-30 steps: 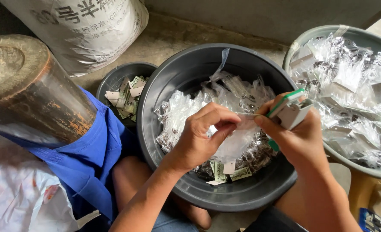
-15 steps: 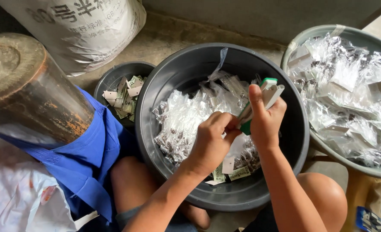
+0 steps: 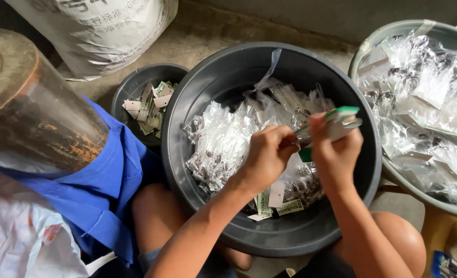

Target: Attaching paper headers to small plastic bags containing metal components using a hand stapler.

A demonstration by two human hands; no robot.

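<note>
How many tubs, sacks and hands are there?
Tubs: 3, namely the big dark tub, the small dark tub and the grey-green tub
Sacks: 1, the white sack
Hands: 2, the left hand and the right hand
Total: 6

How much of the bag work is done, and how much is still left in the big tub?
Done, it seems: loose paper cards lie piled in the small tub, and many clear bags fill the right basin. In hand: the left hand and right hand pinch a green and white card together. Left: a heap of bags in the big tub.
</note>
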